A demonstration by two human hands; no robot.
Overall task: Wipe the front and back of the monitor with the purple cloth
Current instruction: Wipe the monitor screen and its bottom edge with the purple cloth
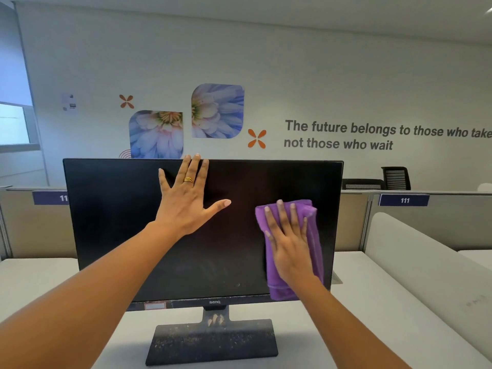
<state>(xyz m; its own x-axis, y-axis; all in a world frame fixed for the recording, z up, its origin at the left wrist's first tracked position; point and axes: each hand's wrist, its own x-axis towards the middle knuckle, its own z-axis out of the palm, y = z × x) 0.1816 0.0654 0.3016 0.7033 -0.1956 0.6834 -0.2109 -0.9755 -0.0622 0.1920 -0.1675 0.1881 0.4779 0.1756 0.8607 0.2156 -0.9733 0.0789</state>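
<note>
A black monitor (114, 230) stands on a dusty rectangular base (213, 342) on the white desk, its dark screen facing me. My left hand (186, 201) lies flat on the upper middle of the screen, fingers spread, fingertips reaching the top edge. My right hand (290, 243) presses a folded purple cloth (314, 235) flat against the right part of the screen. The cloth hangs down to the lower bezel. The monitor's back is hidden.
The white desk (372, 302) runs left and right of the monitor. A grey partition (439, 222) with a "111" label stands behind it, and a white curved divider (426, 262) runs along the right. Black chairs (394, 178) stand far back right.
</note>
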